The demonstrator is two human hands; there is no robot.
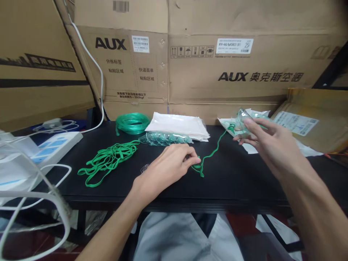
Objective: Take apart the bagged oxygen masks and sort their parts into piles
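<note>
My left hand (172, 161) is closed in a pinch above the middle of the black table, on one end of a thin green elastic strap (216, 149). A small loop of that strap hangs beside my fingertips. From there it runs slackly up and right to a clear green-tinted oxygen mask (240, 115), which my right hand (268, 139) grips between thumb and fingers. My right fingers hide part of this mask. It is held over white packaging (248, 148) at the right. Behind my left hand lies a row of nested clear masks (165, 138).
A tangle of green straps (111, 159) and a coil of green tubing (133, 123) lie at left. White packets (176, 125) are stacked behind the nested masks. A white power strip (54, 146) with cables is far left. Cardboard boxes (190, 83) wall off the back.
</note>
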